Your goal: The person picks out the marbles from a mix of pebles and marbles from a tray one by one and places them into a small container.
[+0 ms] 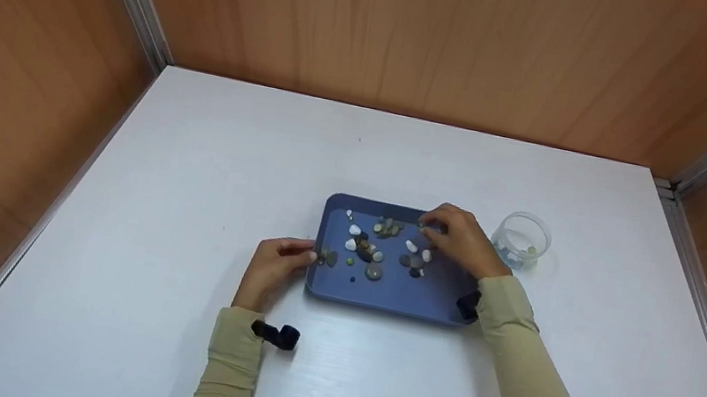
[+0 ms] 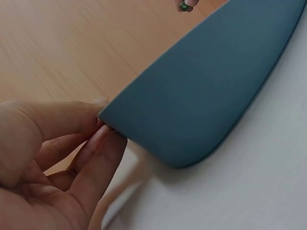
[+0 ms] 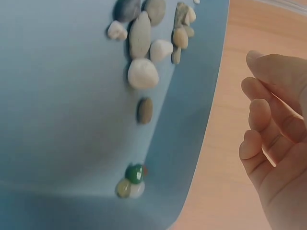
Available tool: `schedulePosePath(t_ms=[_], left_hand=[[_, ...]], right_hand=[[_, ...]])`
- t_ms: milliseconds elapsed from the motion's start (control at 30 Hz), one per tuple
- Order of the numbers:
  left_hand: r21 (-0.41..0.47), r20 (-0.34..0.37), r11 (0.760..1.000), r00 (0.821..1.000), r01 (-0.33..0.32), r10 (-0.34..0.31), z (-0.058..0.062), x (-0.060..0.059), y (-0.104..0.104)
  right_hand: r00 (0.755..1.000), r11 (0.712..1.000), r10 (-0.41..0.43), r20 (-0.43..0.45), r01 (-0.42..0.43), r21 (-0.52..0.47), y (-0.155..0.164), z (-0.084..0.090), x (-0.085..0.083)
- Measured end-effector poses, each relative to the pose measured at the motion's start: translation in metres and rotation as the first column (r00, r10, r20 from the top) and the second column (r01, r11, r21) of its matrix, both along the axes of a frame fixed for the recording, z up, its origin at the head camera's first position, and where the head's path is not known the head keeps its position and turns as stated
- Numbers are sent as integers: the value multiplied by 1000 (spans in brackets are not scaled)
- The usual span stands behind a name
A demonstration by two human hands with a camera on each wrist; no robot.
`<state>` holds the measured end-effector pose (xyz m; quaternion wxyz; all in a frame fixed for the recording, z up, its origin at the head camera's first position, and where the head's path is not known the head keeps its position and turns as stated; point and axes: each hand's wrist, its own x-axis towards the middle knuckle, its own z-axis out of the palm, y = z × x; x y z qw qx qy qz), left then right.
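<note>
A blue tray (image 1: 423,299) holds several pebbles and glass marbles. My left hand (image 1: 272,268) pinches its left rim; in the left wrist view the thumb (image 2: 72,117) lies above the rim, with fingers below it. Over the tray's far right part is my right hand (image 1: 462,243), thumb and fingertips close together. A small green marble (image 2: 183,6) shows between its fingertips at the top of the left wrist view. The right wrist view shows that hand's fingers (image 3: 261,115) bent, with no marble visible among them. Another green marble (image 3: 135,173) lies near a tray corner beside paler ones.
Right of the tray stands a clear round container (image 1: 523,236) with a few marbles in it. White, grey and brown pebbles (image 1: 365,250) lie in groups in the tray. Wooden panels (image 1: 383,29) border the white table (image 1: 223,154).
</note>
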<state>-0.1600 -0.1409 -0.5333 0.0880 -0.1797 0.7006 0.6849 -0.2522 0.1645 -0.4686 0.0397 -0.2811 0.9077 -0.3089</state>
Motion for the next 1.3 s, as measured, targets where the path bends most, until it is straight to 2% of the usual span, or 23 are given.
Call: schedulePosePath(t_ms=[367,700,1033,1300], left_hand=[[26,-10,1000,1000,12,-11,2,2,3],[-42,-27,999,999,27,-28,5,2,4],[-4,-51,1000,999,16,-16,2,5,3],[8,-36,1000,999,10,-10,1,6,3]], right_hand=[[996,997,-74,-40,73,-7,24,5,2],[992,992,-124,-40,124,-9,45,10,3],[987,987,-158,-42,158,-4,67,9,3],[980,982,-187,-72,188,12,80,9,4]])
